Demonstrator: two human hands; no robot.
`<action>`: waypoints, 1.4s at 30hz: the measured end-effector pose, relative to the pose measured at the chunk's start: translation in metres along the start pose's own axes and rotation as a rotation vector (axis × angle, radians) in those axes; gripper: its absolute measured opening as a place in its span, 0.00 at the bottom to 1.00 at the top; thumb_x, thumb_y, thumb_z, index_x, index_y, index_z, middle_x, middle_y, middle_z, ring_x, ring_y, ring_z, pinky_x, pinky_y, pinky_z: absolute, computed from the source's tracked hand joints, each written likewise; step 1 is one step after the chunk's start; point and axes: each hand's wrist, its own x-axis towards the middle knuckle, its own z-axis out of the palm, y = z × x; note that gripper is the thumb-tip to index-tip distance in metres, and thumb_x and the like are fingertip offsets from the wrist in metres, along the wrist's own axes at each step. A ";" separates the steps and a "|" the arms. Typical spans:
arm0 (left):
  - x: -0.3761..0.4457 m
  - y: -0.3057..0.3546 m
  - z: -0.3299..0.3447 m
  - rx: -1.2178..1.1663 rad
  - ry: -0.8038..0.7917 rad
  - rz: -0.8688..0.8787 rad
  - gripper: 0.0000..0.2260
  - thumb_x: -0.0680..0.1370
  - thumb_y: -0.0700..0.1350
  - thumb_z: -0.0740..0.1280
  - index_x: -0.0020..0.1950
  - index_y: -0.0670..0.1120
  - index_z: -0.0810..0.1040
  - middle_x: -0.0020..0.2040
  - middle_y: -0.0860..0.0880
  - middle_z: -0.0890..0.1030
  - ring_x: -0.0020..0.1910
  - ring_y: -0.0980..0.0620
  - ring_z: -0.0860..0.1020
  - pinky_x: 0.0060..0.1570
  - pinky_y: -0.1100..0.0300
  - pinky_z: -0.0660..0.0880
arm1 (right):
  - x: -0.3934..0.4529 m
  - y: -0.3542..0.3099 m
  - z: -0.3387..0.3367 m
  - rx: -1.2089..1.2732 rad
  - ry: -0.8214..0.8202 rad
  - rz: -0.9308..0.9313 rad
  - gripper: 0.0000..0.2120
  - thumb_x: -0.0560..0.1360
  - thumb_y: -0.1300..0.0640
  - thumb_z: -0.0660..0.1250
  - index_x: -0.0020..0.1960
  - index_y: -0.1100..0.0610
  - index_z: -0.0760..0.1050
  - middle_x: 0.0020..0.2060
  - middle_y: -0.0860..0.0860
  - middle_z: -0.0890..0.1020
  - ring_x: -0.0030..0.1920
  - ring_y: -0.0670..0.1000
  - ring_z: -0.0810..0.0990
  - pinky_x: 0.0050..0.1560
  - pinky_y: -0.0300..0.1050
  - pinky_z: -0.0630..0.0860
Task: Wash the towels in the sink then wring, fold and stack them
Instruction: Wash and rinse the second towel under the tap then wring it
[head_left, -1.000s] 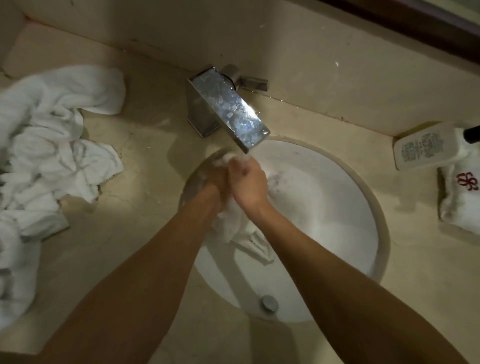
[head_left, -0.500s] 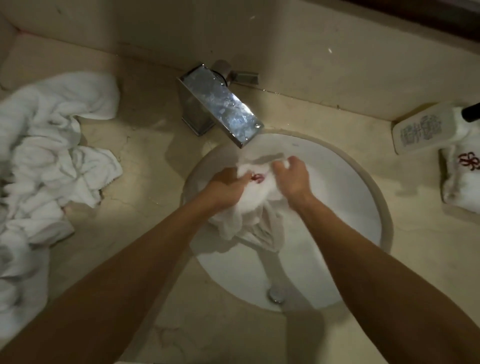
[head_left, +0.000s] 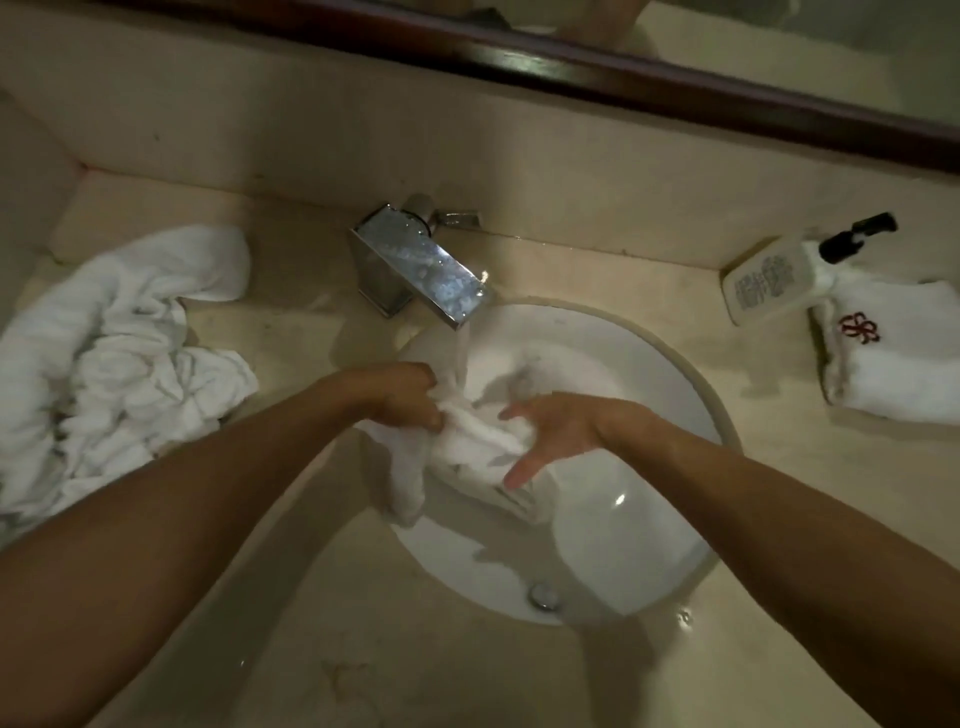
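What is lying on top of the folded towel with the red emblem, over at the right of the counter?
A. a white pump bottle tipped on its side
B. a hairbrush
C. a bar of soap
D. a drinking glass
A: a white pump bottle with a black pump head lies on its side, its pump end resting on the folded towel.

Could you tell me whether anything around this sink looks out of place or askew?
Yes: the pump bottle right of the sink lies on its side, its top resting on the folded towel, rather than standing. Left of the faucet, unwashed towels sit in a crumpled heap.
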 end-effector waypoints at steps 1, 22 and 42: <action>-0.003 -0.001 -0.001 -0.113 0.022 0.048 0.16 0.76 0.46 0.71 0.60 0.40 0.77 0.55 0.45 0.80 0.53 0.47 0.78 0.42 0.61 0.71 | -0.002 -0.004 0.002 -0.112 0.051 0.021 0.43 0.68 0.38 0.76 0.77 0.49 0.64 0.73 0.49 0.70 0.71 0.54 0.69 0.70 0.47 0.67; -0.140 0.059 -0.058 -0.389 0.536 0.448 0.27 0.63 0.60 0.75 0.59 0.51 0.79 0.52 0.51 0.84 0.51 0.50 0.82 0.55 0.49 0.79 | -0.205 -0.059 -0.073 0.670 1.070 -0.479 0.08 0.73 0.57 0.74 0.52 0.51 0.82 0.45 0.47 0.85 0.44 0.43 0.84 0.41 0.38 0.81; 0.016 0.022 0.055 -1.259 0.504 0.026 0.06 0.79 0.48 0.65 0.50 0.49 0.80 0.46 0.48 0.84 0.46 0.44 0.83 0.41 0.48 0.81 | 0.038 -0.035 0.038 1.267 0.761 -0.170 0.12 0.78 0.55 0.64 0.60 0.51 0.79 0.52 0.52 0.85 0.55 0.53 0.83 0.59 0.59 0.79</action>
